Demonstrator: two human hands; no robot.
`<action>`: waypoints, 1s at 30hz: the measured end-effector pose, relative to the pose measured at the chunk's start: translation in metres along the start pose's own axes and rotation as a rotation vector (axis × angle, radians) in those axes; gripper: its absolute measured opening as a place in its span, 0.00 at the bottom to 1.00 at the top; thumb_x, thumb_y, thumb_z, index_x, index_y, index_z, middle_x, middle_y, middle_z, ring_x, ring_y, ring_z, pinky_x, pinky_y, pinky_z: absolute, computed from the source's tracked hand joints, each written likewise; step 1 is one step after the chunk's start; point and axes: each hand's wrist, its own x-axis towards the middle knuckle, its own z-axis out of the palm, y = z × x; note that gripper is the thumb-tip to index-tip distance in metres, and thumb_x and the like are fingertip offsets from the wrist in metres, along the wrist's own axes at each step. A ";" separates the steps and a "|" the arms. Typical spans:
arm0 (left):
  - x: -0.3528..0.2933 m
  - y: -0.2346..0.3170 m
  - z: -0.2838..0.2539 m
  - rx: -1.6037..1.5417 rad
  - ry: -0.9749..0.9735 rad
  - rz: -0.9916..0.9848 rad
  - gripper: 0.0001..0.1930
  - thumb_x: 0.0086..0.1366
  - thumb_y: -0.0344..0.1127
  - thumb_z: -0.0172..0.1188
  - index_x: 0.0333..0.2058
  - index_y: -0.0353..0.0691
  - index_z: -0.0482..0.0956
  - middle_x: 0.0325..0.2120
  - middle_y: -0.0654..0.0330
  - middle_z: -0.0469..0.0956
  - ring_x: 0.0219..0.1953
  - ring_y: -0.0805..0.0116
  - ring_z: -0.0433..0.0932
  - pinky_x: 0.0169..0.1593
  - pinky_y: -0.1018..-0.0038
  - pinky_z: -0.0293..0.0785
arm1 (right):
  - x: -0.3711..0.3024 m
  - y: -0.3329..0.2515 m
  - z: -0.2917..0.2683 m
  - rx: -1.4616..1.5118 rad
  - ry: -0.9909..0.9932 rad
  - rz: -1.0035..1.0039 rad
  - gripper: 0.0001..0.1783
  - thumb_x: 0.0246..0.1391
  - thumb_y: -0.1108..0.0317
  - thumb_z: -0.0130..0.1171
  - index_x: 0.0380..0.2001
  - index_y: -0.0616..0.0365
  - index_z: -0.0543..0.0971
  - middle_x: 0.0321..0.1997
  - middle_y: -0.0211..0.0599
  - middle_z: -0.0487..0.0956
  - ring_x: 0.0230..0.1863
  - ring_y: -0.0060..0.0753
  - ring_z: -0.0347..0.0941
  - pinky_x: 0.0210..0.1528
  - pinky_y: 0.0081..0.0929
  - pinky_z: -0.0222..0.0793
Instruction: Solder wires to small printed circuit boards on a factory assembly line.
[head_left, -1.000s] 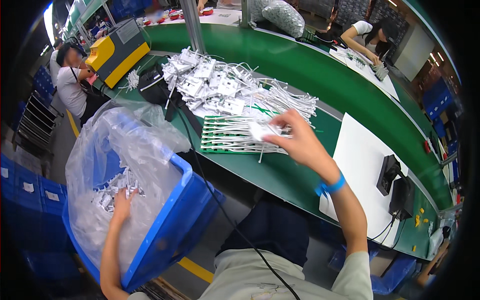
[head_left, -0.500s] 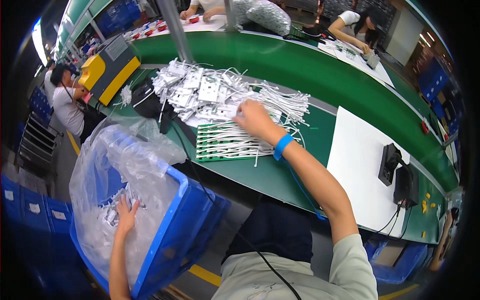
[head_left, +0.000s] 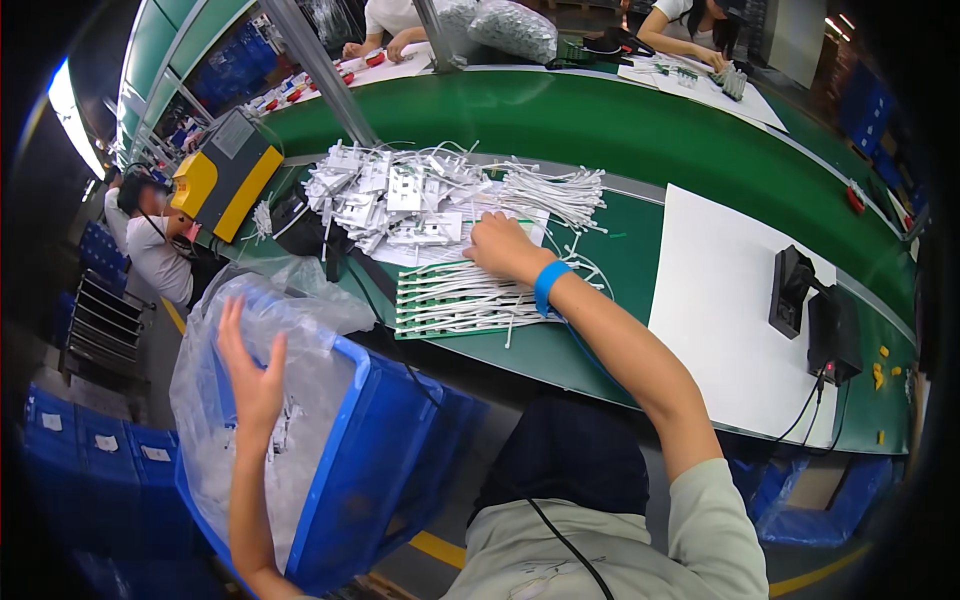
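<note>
While the open left hand (head_left: 252,372) reaches into the bin (head_left: 345,440) with more parts, the right hand (head_left: 503,247) rests, gripping nothing clear, on the half-filled rack (head_left: 450,305).

A crinkled, glossy clear plastic bag (head_left: 300,400) lines the smooth blue plastic crate (head_left: 385,440); the green bench top (head_left: 620,250) looks matt.
</note>
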 end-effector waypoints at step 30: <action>0.136 0.192 0.194 -1.424 -0.399 -0.546 0.33 0.75 0.63 0.36 0.48 0.37 0.77 0.41 0.58 0.82 0.43 0.68 0.80 0.50 0.67 0.73 | -0.091 -0.044 -0.130 0.739 0.602 -0.003 0.16 0.57 0.61 0.65 0.38 0.66 0.79 0.32 0.42 0.81 0.33 0.33 0.78 0.35 0.29 0.71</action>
